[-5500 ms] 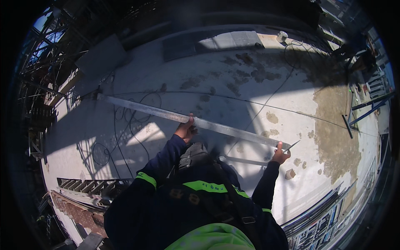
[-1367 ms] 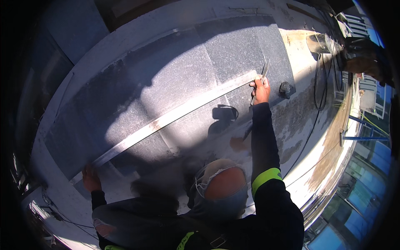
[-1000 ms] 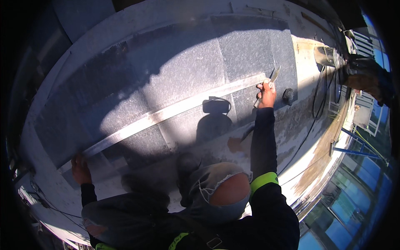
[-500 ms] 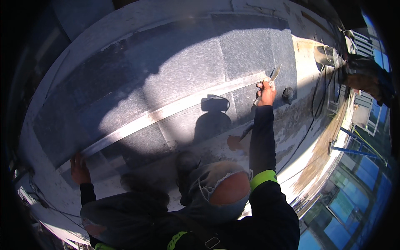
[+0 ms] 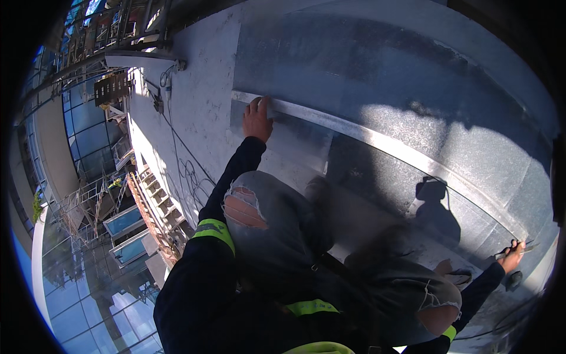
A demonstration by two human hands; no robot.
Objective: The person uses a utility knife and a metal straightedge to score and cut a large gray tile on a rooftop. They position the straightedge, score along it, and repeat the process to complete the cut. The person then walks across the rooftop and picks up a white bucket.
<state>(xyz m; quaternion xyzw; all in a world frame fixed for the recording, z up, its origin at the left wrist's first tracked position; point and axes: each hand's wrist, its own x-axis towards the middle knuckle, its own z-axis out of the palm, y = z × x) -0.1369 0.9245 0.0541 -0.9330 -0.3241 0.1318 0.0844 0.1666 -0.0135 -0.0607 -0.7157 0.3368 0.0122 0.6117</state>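
Observation:
A long, narrow metal strip (image 5: 377,139) lies slantwise across grey sheet metal (image 5: 354,71), running from upper left to lower right. My left hand (image 5: 257,120) bears on its left end, fingers bent over the strip. Down at the far right, my right hand (image 5: 512,257) closes around a slim, pointed metal tool (image 5: 526,249) beside the strip's other end. Two prongs seem to stick out past the fingers, but the tool's exact kind is unclear. A small dark lump (image 5: 514,280) sits just below that hand.
Thin dark cables (image 5: 187,162) trail over the pale surface on the left. Beyond its edge are a ladder-like frame (image 5: 154,197), scaffolding and a glass building front (image 5: 82,295). My bent knees (image 5: 246,206) are close to the sheet. My shadow (image 5: 435,212) falls across sheet and strip.
The view has swung left, so the sheet and strip now appear farther right. My left hand stays at the strip's left end; my right still holds the tool near the other end.

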